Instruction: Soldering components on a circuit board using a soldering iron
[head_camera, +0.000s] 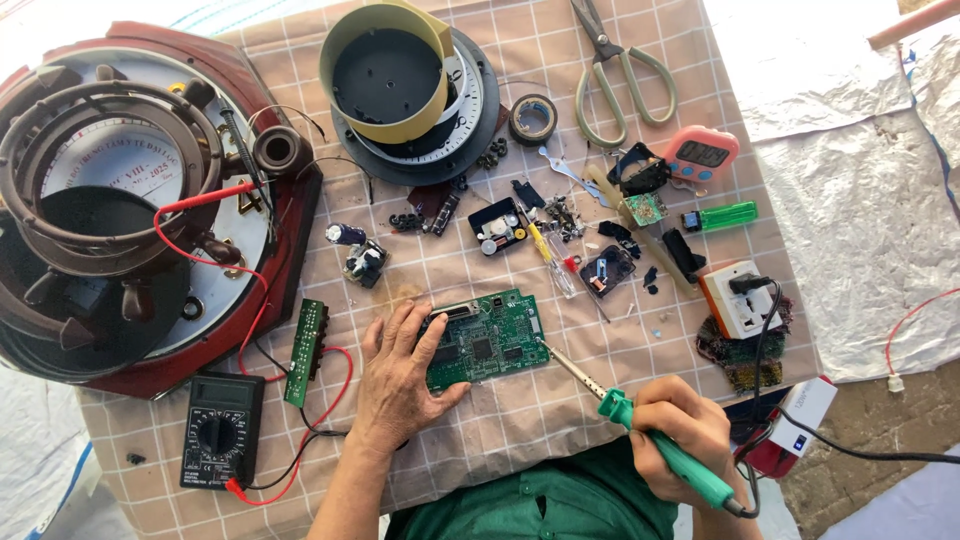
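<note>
The left hand (398, 385) lies flat, fingers spread, pinning the green rectangular circuit board (487, 340). The right hand (680, 432) has its fingers wrapped around a green-handled soldering iron (640, 425), tip touching the board's right edge.

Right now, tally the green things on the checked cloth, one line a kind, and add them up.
Large circuit board under the left hand: 1
Narrow circuit board strip: 1
Small circuit board: 1
Soldering iron in the right hand: 1
Lighter: 1
Total: 5
</note>
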